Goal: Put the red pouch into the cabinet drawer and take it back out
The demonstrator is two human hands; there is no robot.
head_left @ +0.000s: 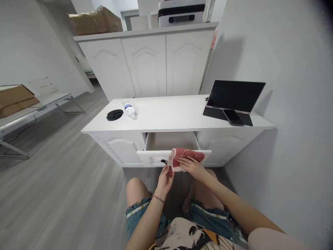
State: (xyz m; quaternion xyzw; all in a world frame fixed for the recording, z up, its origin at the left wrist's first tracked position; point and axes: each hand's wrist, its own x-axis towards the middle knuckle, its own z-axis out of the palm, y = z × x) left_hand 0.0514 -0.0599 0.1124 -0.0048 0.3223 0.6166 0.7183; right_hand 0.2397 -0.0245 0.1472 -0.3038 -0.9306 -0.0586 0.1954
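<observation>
In front of the pulled-out white drawer hangs a red cloth with a pale edge, like a small towel. My right hand grips it from the right, fingers laid across its face and the thumb hidden. At its lower left corner my left hand is closed, pinching the edge of the cloth; a bit of red pattern shows at the fingertips. Just above the left fingers is a black handle on the drawer front. The cloth covers part of that front. Inside the drawer, the pale bottom shows.
On the white cabinet top stand a tablet, a phone, a water bottle and a black round object. A taller cabinet stands behind, a wall to the right. A table with a cardboard box is at left.
</observation>
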